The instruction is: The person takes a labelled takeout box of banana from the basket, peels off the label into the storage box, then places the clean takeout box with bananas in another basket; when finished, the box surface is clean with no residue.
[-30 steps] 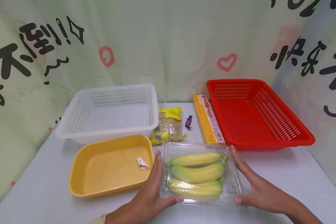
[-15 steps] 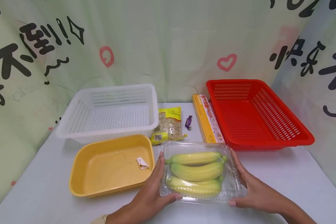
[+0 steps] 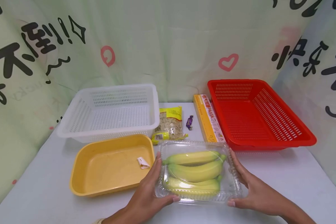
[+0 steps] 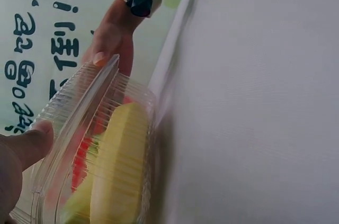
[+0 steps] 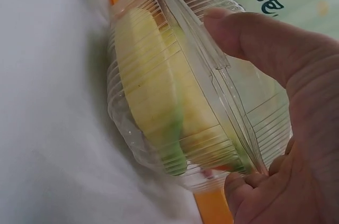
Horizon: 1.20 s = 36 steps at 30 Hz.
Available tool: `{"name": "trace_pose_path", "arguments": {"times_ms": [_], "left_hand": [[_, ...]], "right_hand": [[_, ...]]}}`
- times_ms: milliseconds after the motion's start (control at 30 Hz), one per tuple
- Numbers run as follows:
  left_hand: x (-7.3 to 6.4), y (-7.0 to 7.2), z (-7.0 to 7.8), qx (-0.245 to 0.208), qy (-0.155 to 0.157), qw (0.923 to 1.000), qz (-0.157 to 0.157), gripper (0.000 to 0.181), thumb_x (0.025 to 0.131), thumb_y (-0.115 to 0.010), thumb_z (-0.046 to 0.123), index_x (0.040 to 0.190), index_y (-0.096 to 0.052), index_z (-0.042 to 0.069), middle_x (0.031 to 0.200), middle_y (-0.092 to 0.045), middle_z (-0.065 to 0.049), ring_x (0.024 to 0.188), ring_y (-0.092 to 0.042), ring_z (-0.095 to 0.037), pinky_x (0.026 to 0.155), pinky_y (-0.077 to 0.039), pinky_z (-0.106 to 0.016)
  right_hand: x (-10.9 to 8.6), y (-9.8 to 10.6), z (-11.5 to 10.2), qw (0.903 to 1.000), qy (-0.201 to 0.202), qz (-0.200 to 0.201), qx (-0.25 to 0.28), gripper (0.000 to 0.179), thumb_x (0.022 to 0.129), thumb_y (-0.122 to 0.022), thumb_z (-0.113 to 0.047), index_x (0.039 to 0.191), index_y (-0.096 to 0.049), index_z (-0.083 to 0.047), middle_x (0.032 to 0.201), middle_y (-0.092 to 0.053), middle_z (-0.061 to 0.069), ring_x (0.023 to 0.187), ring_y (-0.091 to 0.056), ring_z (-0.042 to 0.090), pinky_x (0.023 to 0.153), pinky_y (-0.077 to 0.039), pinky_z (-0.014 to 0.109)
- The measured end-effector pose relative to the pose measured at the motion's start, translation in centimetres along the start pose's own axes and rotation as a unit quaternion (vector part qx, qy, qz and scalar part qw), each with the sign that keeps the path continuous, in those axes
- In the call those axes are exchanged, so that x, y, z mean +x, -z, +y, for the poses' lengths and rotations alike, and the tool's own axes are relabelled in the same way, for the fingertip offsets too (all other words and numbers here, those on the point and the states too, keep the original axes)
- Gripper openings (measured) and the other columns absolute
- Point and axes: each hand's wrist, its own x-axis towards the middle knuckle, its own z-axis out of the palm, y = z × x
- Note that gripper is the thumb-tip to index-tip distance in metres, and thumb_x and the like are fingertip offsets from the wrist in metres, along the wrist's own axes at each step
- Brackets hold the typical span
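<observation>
A clear plastic clamshell box point(image 3: 231, 186) with its lid down holds several yellow-green bananas point(image 3: 194, 172). My left hand point(image 3: 149, 189) grips its left side, fingers along the wall and thumb at the front edge. On the opposite side my right hand point(image 3: 250, 188) holds it the same way. The right wrist view shows my right thumb point(image 5: 249, 33) on the lid's rim and fingers curled below. From the left wrist, the left thumb point(image 4: 34, 142) lies against the lid side. The box's underside appears close over the white table point(image 4: 254, 118).
Left of the box is a yellow tray point(image 3: 100, 168) with a crumpled wrapper point(image 3: 143, 162) in it. Behind stand a white basket point(image 3: 114, 119), a yellow snack bag point(image 3: 169, 124), a purple wrapped candy point(image 3: 189, 122), a pasta box point(image 3: 208, 119) and a red basket point(image 3: 249, 115).
The clamshell box has shifted slightly left with both hands on it. My right thumb sits a little further left along the front edge. The other things have stayed put.
</observation>
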Motion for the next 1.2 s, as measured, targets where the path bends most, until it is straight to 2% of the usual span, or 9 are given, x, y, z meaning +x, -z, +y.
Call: {"name": "trace_pose_path", "arguments": {"times_ms": [133,233,333,433,567,633,833,1000,1200], "left_hand": [[0.0,0.2,0.4,0.008,-0.003,1.0,0.004,0.114,0.074,-0.084,0.035,0.154,-0.011,0.0,0.162,-0.002,-0.003,0.146,-0.008,-0.015,0.114,-0.015,-0.032],[0.0,0.4,0.6,0.017,-0.019,0.9995,0.016,0.113,0.072,-0.086,0.033,0.153,-0.016,-0.002,0.162,-0.005,-0.004,0.146,-0.011,-0.018,0.113,-0.016,-0.032],[0.2,0.8,0.8,0.023,-0.054,0.9976,0.037,0.109,0.072,-0.087,0.03,0.151,-0.021,-0.004,0.161,-0.012,-0.008,0.144,-0.017,-0.024,0.112,-0.019,-0.031],[0.5,1.4,1.0,0.015,-0.059,0.9972,0.044,0.107,0.071,-0.088,0.029,0.151,-0.024,-0.003,0.16,-0.015,-0.007,0.144,-0.02,-0.024,0.112,-0.021,-0.033],[0.6,2.3,1.4,0.007,-0.043,0.9982,0.041,0.108,0.071,-0.087,0.031,0.152,-0.023,-0.001,0.161,-0.014,-0.003,0.144,-0.018,-0.021,0.111,-0.019,-0.04],[0.6,2.6,1.4,0.015,-0.05,0.9976,0.045,0.108,0.071,-0.087,0.031,0.152,-0.023,-0.002,0.161,-0.014,-0.005,0.144,-0.019,-0.022,0.111,-0.018,-0.042],[1.1,3.3,1.7,0.023,-0.064,0.9961,0.057,0.11,0.068,-0.089,0.026,0.151,-0.023,-0.004,0.16,-0.015,-0.01,0.142,-0.022,-0.023,0.109,-0.026,-0.037],[1.6,4.1,2.3,0.004,-0.051,0.997,0.058,0.111,0.069,-0.089,0.024,0.152,-0.02,-0.002,0.16,-0.013,-0.008,0.142,-0.024,-0.021,0.106,-0.032,-0.031],[2.8,5.6,2.8,0.002,-0.046,0.9971,0.06,0.111,0.069,-0.089,0.018,0.153,-0.019,0.0,0.16,-0.013,-0.008,0.141,-0.027,-0.02,0.101,-0.038,-0.028]], "right_hand": [[-0.4,0.3,-0.5,0.9998,0.018,0.008,-0.01,0.126,0.073,-0.087,-0.026,0.154,0.008,-0.04,0.162,-0.001,0.007,0.14,-0.018,0.038,0.096,-0.044,0.024],[-0.5,0.4,-0.9,0.9998,0.014,0.008,-0.011,0.125,0.072,-0.087,-0.027,0.154,0.007,-0.04,0.162,-0.002,0.007,0.139,-0.02,0.037,0.093,-0.046,0.023],[-0.4,0.4,-1.4,0.9997,0.012,0.007,-0.022,0.123,0.074,-0.085,-0.029,0.154,0.007,-0.038,0.162,-0.002,0.006,0.139,-0.022,0.038,0.094,-0.049,0.038],[-0.2,0.5,-2.0,0.9992,0.012,0.009,-0.038,0.123,0.074,-0.085,-0.032,0.154,0.008,-0.036,0.162,-0.002,0.006,0.14,-0.021,0.04,0.092,-0.048,0.049],[0.3,0.7,-2.9,0.9989,0.009,0.01,-0.045,0.124,0.073,-0.085,-0.035,0.154,0.008,-0.036,0.163,-0.001,0.003,0.142,-0.019,0.039,0.092,-0.048,0.048],[0.5,0.9,-3.3,0.9986,0.02,0.011,-0.047,0.123,0.073,-0.085,-0.034,0.154,0.008,-0.035,0.163,-0.001,0.004,0.142,-0.018,0.04,0.091,-0.049,0.047],[1.0,1.4,-4.6,0.9976,0.048,0.011,-0.049,0.121,0.074,-0.085,-0.031,0.155,0.006,-0.034,0.163,-0.003,0.003,0.142,-0.018,0.039,0.089,-0.051,0.047],[1.6,2.0,-5.8,0.9968,0.051,0.011,-0.06,0.124,0.072,-0.087,-0.032,0.154,0.006,-0.036,0.163,-0.002,0.002,0.143,-0.017,0.039,0.087,-0.052,0.045],[3.0,2.7,-6.7,0.9943,0.091,0.016,-0.052,0.126,0.069,-0.089,-0.03,0.155,0.003,-0.036,0.162,-0.002,-0.004,0.144,-0.013,0.035,0.077,-0.057,0.036]]}}
